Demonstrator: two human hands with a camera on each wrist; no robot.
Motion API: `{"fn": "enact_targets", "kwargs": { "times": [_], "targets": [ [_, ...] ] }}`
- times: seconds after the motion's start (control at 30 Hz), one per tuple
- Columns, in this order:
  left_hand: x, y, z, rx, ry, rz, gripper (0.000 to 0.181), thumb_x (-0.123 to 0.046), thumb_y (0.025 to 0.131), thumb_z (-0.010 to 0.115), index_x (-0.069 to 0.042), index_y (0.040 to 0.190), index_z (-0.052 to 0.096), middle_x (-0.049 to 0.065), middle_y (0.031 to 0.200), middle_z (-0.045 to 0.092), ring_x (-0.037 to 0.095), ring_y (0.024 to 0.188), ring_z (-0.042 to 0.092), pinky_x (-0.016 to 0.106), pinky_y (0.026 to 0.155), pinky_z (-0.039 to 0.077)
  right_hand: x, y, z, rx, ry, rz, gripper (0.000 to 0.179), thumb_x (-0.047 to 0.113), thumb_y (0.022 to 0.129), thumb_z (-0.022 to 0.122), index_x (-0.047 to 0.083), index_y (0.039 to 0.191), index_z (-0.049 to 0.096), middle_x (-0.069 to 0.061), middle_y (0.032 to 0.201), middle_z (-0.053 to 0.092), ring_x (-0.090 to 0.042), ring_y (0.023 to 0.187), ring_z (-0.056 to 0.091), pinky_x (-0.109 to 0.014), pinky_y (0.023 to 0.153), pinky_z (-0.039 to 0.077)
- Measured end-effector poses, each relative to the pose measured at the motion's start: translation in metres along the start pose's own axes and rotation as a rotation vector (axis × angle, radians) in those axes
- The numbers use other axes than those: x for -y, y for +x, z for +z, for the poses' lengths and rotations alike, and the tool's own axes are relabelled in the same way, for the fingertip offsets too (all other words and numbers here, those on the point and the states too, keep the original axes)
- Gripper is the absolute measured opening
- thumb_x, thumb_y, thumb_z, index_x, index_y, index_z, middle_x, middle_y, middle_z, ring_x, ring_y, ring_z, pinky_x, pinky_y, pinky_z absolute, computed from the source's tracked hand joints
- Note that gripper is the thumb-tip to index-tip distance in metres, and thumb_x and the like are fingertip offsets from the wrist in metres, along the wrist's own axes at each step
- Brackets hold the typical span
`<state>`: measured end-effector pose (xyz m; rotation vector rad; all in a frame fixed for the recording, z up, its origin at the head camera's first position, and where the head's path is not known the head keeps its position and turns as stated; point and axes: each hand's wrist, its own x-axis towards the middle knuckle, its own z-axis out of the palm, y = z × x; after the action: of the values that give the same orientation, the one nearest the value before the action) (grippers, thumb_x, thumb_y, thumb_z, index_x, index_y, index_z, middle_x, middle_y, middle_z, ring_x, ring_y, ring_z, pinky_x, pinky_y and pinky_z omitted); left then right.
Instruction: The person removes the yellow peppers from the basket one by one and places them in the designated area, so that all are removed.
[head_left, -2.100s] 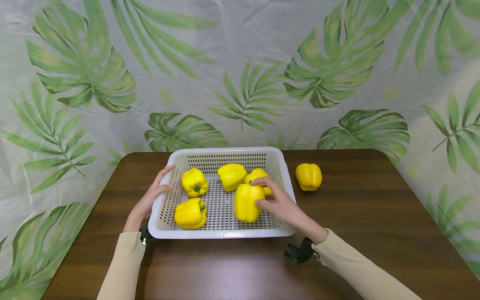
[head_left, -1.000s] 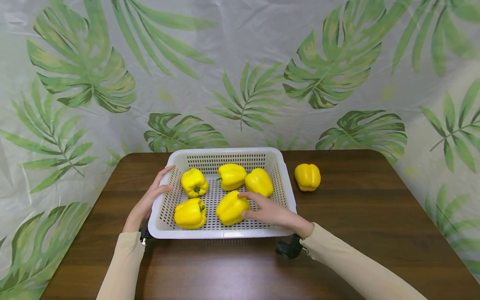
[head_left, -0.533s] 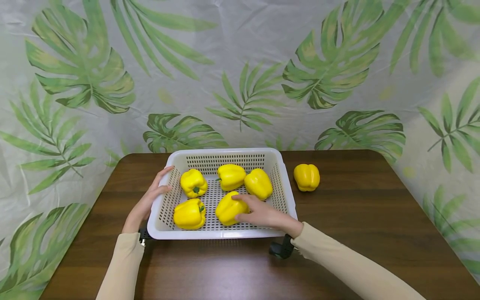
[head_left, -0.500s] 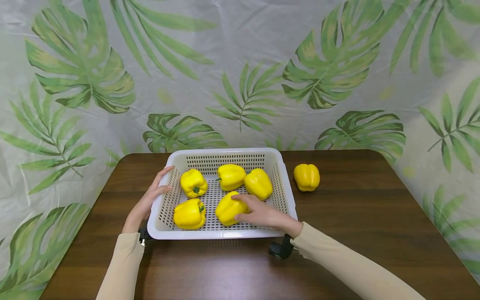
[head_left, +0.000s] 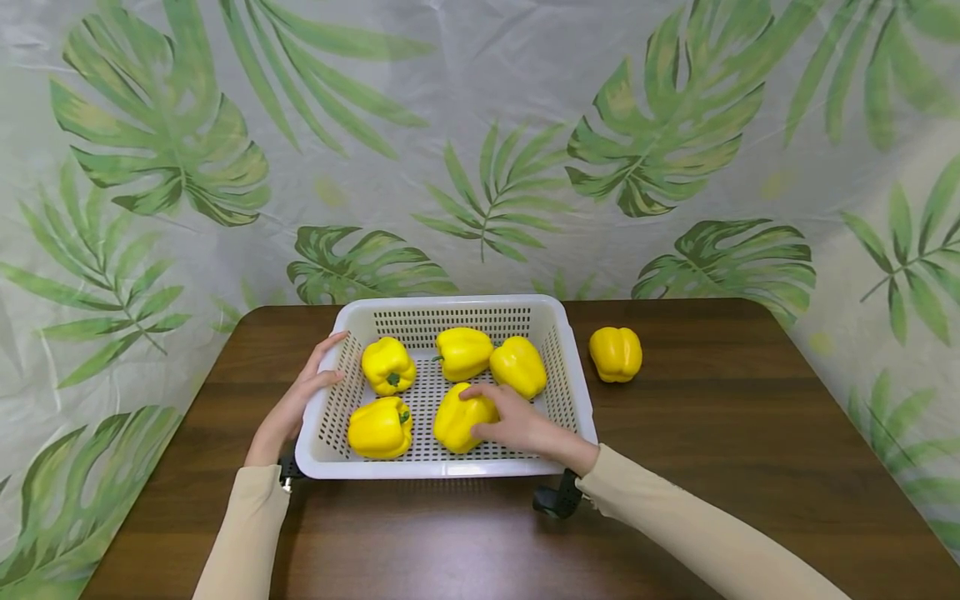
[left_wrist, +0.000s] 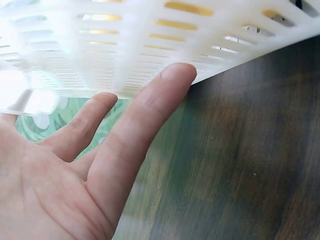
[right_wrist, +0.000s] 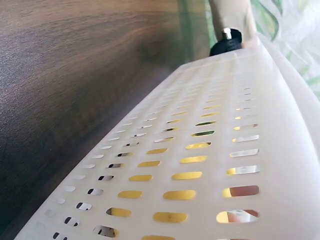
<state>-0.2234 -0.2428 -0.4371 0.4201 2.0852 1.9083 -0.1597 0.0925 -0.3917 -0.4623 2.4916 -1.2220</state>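
A white perforated plastic basket point(head_left: 442, 468) stands on the table with several yellow bell peppers inside. My left hand point(head_left: 296, 396) holds the basket's left rim, thumb and a finger over its top. In the left wrist view, fingers point(left_wrist: 135, 125) lie against the slotted outer wall. Over the front middle, my right hand point(head_left: 517, 421) grips a yellow bell pepper point(head_left: 453, 421) between thumb and fingers. A pepper point(head_left: 519, 367) lies just behind that hand; another point(head_left: 463, 352) lies beside it at the back. Slots of the basket's front wall point(right_wrist: 210, 165) show yellow, but the right hand is mostly hidden there.
On the left of the basket are a pepper point(head_left: 388, 367) and, in front of it, another pepper point(head_left: 380, 427). Outside, to the right, one loose pepper point(head_left: 616, 354) sits on the dark wooden table point(head_left: 712, 433). A leaf-patterned cloth point(head_left: 517, 100) hangs behind.
The right hand has brought its yellow bell pepper down and left to the basket's front middle. Over the last half second hand and pepper shift only slightly. The left hand stays put.
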Motion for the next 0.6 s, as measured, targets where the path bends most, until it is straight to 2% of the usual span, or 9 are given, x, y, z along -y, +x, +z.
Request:
{"fn": "enact_targets", "kwargs": {
  "times": [0.27,0.43,0.6],
  "targets": [
    [0.0006,0.0007,-0.0001,0.0,-0.007,-0.005,0.061,-0.015,0.099,0.038,-0.029,0.152,0.011,0.017,0.155,0.003,0.052,0.127,0.029,0.06,0.086,0.042,-0.0002,-0.0007,-0.0013,-0.084,0.038,0.03,0.029,0.007,0.084,0.068,0.016,0.11,0.061,-0.017,0.12,0.046,-0.03,0.104,0.046,-0.049,0.088,0.039],
    [0.0006,0.0011,-0.0004,-0.003,0.004,-0.004,0.061,-0.016,0.099,0.037,-0.028,0.152,0.012,0.017,0.155,0.003,0.052,0.126,0.029,0.06,0.086,0.043,0.0003,-0.0019,-0.003,-0.177,0.059,-0.02,0.021,0.006,0.086,0.068,0.016,0.102,0.058,-0.016,0.112,0.046,-0.03,0.1,0.045,-0.046,0.083,0.04],
    [0.0007,0.0003,-0.0006,0.002,0.0,0.0,0.06,-0.016,0.099,0.037,-0.028,0.152,0.011,0.017,0.155,0.003,0.052,0.127,0.028,0.059,0.086,0.042,-0.0019,-0.0038,-0.0077,-0.194,0.096,-0.071,0.024,0.004,0.086,0.065,0.011,0.108,0.055,-0.015,0.116,0.047,-0.031,0.105,0.044,-0.046,0.083,0.04]
  ]
}}
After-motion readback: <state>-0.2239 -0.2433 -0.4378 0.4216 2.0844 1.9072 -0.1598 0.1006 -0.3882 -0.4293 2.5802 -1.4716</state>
